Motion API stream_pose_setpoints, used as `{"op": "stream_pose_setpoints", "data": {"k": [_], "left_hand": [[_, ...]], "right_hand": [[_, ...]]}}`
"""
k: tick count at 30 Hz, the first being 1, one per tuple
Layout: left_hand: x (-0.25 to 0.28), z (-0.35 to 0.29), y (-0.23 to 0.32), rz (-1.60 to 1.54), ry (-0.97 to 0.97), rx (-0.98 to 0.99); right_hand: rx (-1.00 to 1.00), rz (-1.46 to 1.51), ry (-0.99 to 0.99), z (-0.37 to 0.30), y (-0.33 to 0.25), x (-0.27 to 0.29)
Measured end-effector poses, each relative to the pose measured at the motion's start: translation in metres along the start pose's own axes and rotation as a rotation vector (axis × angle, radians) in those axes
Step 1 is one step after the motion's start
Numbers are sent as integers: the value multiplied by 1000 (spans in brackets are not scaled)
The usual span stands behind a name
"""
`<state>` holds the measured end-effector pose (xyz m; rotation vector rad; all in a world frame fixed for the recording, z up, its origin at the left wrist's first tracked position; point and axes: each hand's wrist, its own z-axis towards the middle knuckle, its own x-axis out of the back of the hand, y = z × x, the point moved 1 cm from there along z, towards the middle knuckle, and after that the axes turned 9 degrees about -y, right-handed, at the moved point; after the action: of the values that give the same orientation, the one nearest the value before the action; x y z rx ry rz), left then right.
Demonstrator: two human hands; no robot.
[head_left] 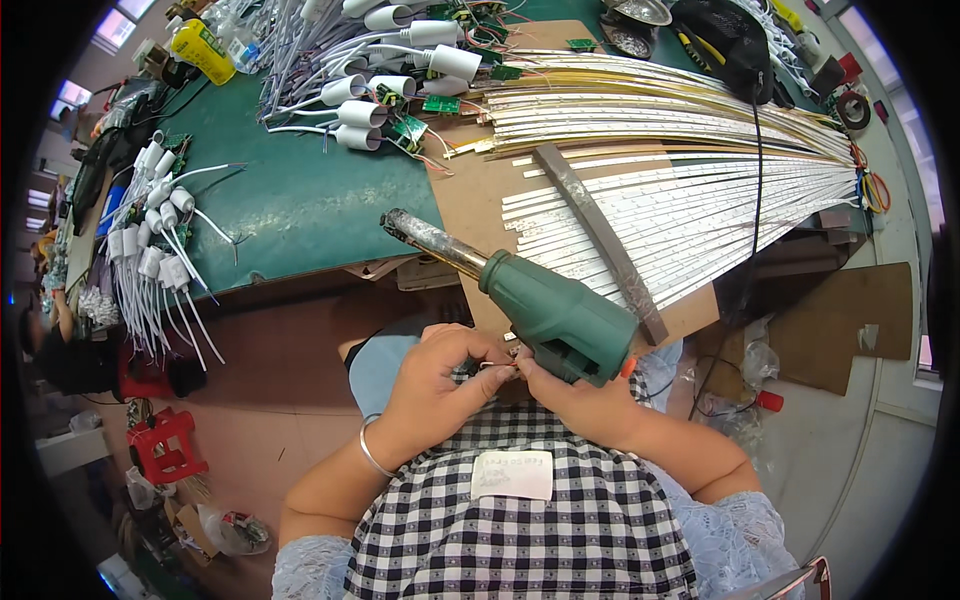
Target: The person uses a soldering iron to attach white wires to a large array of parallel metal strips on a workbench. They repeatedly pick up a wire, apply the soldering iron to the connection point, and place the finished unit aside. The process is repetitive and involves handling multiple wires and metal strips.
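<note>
My left hand (447,380) is closed in a pinch on a thin red-and-white wire (497,364) above my lap. Close against it, my right hand (580,402) has its thumb pressed in at the same spot; its other fingers are mostly hidden. A green tool (560,315) with a scorched metal barrel, like a soldering gun, covers part of my right hand. Its tip points to the far left, over the table edge. Whether my right hand bears the tool cannot be told. Just beyond it, white LED strips (620,220) lie fanned out on a brown board (470,200).
A dark metal bar (600,245) rests across the strips. White lamp caps (360,113) with wires and green circuit boards (441,104) pile at the back of the green table (300,210). More wired caps (160,215) hang over its left edge. A black cable (758,190) crosses the right side.
</note>
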<state>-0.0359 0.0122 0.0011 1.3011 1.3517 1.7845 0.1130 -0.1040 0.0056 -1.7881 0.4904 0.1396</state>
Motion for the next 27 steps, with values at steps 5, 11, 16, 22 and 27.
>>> {"op": "stream_pose_setpoints", "data": {"k": [5,11,16,22,27], "left_hand": [[1,8,10,424,183,-210],[1,10,-7,674,195,-353],[-1,10,-15,692,167,-392],[-1,10,-14,719,131,-419],[-3,11,-13,721,121,-411]], "right_hand": [[-8,-86,58,-3,-6,0],[-22,-348,132,-24,-10,29],[-44,-456,163,-64,0,59],[236,-859,67,-95,1,78],[98,-581,4,-101,-2,83]]}}
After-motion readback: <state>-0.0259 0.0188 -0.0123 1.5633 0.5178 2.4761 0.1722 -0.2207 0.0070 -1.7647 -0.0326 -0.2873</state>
